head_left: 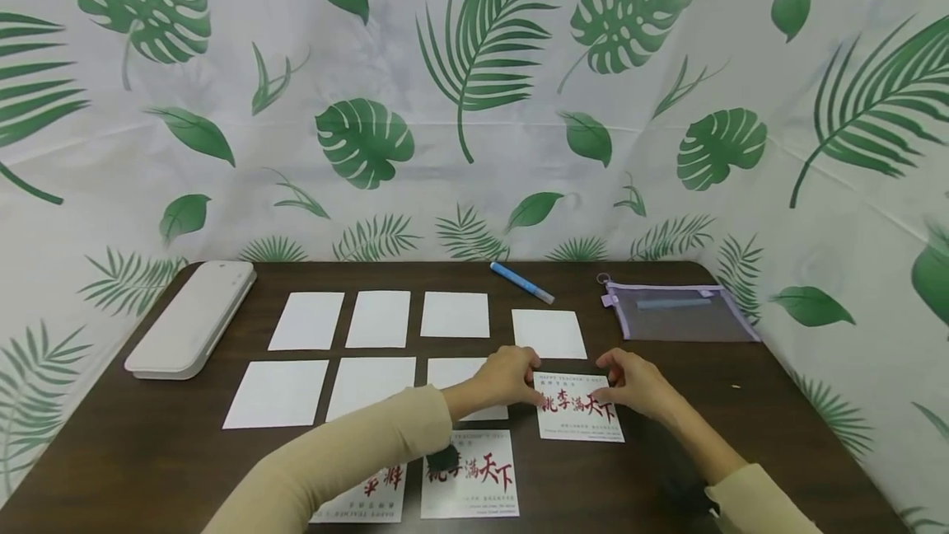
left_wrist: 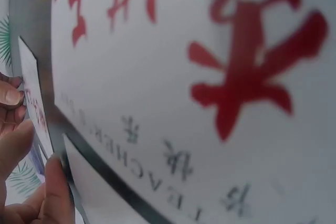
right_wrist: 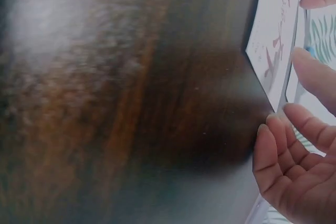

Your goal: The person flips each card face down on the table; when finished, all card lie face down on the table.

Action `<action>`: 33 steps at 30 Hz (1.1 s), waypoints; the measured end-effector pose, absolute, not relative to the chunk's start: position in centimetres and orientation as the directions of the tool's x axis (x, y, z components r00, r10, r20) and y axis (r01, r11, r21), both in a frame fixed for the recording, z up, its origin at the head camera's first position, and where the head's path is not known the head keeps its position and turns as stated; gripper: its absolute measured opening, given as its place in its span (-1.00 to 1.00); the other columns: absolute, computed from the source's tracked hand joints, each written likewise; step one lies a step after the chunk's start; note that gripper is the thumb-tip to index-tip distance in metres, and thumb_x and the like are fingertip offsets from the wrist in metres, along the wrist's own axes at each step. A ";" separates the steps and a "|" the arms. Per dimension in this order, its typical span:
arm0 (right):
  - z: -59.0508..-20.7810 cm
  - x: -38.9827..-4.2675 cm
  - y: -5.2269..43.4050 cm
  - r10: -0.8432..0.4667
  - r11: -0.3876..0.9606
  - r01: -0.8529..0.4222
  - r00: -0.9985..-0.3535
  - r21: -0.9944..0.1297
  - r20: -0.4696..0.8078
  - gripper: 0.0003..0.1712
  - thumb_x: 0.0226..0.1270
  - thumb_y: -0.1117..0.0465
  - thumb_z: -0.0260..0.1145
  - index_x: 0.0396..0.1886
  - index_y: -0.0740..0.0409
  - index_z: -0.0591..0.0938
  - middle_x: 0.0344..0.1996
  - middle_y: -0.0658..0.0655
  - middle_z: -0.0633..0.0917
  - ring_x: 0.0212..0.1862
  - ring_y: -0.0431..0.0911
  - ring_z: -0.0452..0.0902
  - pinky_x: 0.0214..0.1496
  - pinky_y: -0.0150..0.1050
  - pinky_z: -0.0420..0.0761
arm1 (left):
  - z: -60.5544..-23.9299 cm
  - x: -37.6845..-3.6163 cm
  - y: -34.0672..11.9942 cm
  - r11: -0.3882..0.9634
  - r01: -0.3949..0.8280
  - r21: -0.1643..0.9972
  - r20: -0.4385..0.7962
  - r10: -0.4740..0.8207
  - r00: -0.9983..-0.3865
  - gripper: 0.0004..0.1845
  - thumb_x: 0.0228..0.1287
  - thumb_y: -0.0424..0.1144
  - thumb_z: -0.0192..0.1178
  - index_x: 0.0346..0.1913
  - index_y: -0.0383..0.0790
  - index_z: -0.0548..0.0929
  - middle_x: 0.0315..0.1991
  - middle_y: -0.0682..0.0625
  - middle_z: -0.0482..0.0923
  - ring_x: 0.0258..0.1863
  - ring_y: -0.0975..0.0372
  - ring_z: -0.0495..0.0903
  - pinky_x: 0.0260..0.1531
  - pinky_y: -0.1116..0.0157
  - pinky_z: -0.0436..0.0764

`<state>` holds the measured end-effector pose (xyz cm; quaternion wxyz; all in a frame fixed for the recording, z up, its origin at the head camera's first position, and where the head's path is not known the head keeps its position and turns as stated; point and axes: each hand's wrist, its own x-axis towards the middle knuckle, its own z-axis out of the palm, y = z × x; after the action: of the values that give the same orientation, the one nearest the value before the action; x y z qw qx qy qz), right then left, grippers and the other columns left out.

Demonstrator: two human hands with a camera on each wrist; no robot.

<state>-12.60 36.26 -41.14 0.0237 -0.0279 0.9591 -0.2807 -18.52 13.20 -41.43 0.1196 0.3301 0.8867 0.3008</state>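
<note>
A white printed card (head_left: 580,425) with red Chinese characters lies on the right half of the dark table, its text facing me. My left hand (head_left: 504,379) pinches its left edge between thumb and fingers. At the right edge, my right hand (head_left: 636,384) holds it with the thumb over the printed face; its fingers are curled in the right wrist view. A second printed card (head_left: 474,494) sits below and to the left, and an upside-down one (head_left: 363,509) is partly hidden by the left sleeve. Just above the held card lies a blank white card (head_left: 550,333).
More blank cards (head_left: 276,394) form two rows to the left, some partly covered by my left arm. A white case (head_left: 193,320) stands at the table's back left. Along the back lie a blue marker (head_left: 522,282) and a purple-edged mesh zip pouch (head_left: 678,320). Leaf-printed cloth (head_left: 474,188) hangs behind.
</note>
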 end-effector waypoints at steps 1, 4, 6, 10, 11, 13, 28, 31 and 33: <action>-41.2 -12.5 36.3 -0.069 0.845 -0.040 -0.997 -0.534 -0.035 -0.50 -0.10 0.25 0.53 -0.14 0.32 0.54 -0.44 0.07 0.48 -0.42 -0.14 0.34 -0.43 -0.32 0.35 | -41.5 -18.4 13.2 0.604 0.517 0.606 -0.014 0.658 -0.753 -0.50 -0.14 -0.15 0.51 -0.10 -0.28 0.60 -0.46 0.10 0.52 -0.52 0.36 0.39 -0.46 0.45 0.43; -41.3 -12.4 36.3 -0.063 0.856 -0.032 -0.997 -0.516 -0.041 -0.52 -0.12 0.27 0.54 -0.19 0.29 0.53 -0.44 0.08 0.47 -0.40 -0.12 0.34 -0.42 -0.31 0.35 | -41.4 -18.2 13.3 0.602 0.522 0.603 -0.013 0.663 -0.749 -0.52 -0.13 -0.19 0.51 -0.12 -0.28 0.59 -0.48 0.10 0.50 -0.53 0.37 0.37 -0.47 0.46 0.41; -41.4 -12.4 36.3 -0.060 0.858 -0.034 -0.998 -0.512 -0.034 -0.55 -0.12 0.29 0.54 -0.23 0.28 0.52 -0.44 0.09 0.46 -0.39 -0.11 0.34 -0.42 -0.30 0.34 | -41.4 -18.1 13.3 0.593 0.520 0.615 -0.011 0.665 -0.747 -0.54 -0.12 -0.22 0.50 -0.12 -0.29 0.58 -0.48 0.10 0.49 -0.55 0.37 0.37 -0.49 0.47 0.40; -41.4 -12.4 36.3 -0.064 0.854 -0.044 -0.998 -0.519 -0.020 -0.57 -0.13 0.31 0.53 -0.28 0.26 0.50 -0.45 0.10 0.46 -0.39 -0.09 0.34 -0.42 -0.29 0.34 | -41.3 -18.1 13.3 0.592 0.505 0.627 -0.020 0.661 -0.750 -0.56 -0.11 -0.25 0.49 -0.14 -0.28 0.56 -0.49 0.10 0.47 -0.57 0.37 0.35 -0.51 0.48 0.38; -41.4 -12.4 36.3 -0.066 0.852 -0.048 -0.998 -0.521 -0.017 -0.57 -0.13 0.31 0.54 -0.29 0.26 0.50 -0.45 0.10 0.46 -0.39 -0.10 0.34 -0.42 -0.29 0.34 | -41.3 -18.1 13.3 0.592 0.504 0.629 -0.021 0.661 -0.750 -0.56 -0.12 -0.26 0.49 -0.14 -0.27 0.55 -0.49 0.10 0.47 -0.57 0.37 0.35 -0.51 0.48 0.38; -41.5 -12.5 36.3 -0.064 0.848 -0.047 -0.998 -0.528 -0.014 -0.57 -0.14 0.31 0.54 -0.31 0.25 0.48 -0.46 0.09 0.45 -0.40 -0.11 0.34 -0.42 -0.31 0.34 | -41.3 -18.1 13.4 0.589 0.499 0.635 -0.021 0.660 -0.751 -0.55 -0.12 -0.29 0.49 -0.15 -0.25 0.53 -0.48 0.10 0.46 -0.57 0.37 0.34 -0.52 0.48 0.37; -41.9 -12.2 36.3 0.028 0.782 0.026 -1.000 -0.623 -0.008 -0.67 0.00 0.35 0.45 -0.25 0.26 0.50 -0.51 0.05 0.45 -0.45 -0.15 0.35 -0.48 -0.38 0.39 | -41.8 -17.5 13.4 0.489 0.439 0.754 0.060 0.614 -0.787 -0.60 -0.14 -0.48 0.44 -0.24 -0.23 0.47 -0.45 0.01 0.45 -0.51 0.40 0.42 -0.51 0.51 0.41; -42.0 -12.3 36.1 0.058 0.683 0.034 -0.998 -0.730 0.007 -0.71 0.06 0.42 0.39 -0.23 0.38 0.50 -0.51 0.10 0.47 -0.47 -0.16 0.39 -0.50 -0.38 0.53 | -41.7 -17.8 13.3 0.386 0.311 0.869 0.039 0.573 -0.819 -0.69 -0.05 -0.52 0.36 -0.19 -0.32 0.54 -0.48 0.01 0.46 -0.54 0.37 0.47 -0.52 0.49 0.52; -41.8 -12.3 35.9 0.080 0.612 0.032 -0.997 -0.790 0.021 -0.70 0.10 0.44 0.35 -0.19 0.45 0.49 -0.50 0.14 0.48 -0.48 -0.19 0.41 -0.48 -0.36 0.59 | -41.5 -18.1 13.1 0.293 0.185 0.938 -0.004 0.544 -0.839 -0.73 0.03 -0.53 0.30 -0.15 -0.38 0.57 -0.48 0.02 0.45 -0.53 0.34 0.48 -0.50 0.44 0.59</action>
<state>-12.33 35.91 -41.84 -0.0272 0.0314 0.8974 -0.4393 -18.05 13.13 -41.45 0.1638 0.2314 0.7872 0.5476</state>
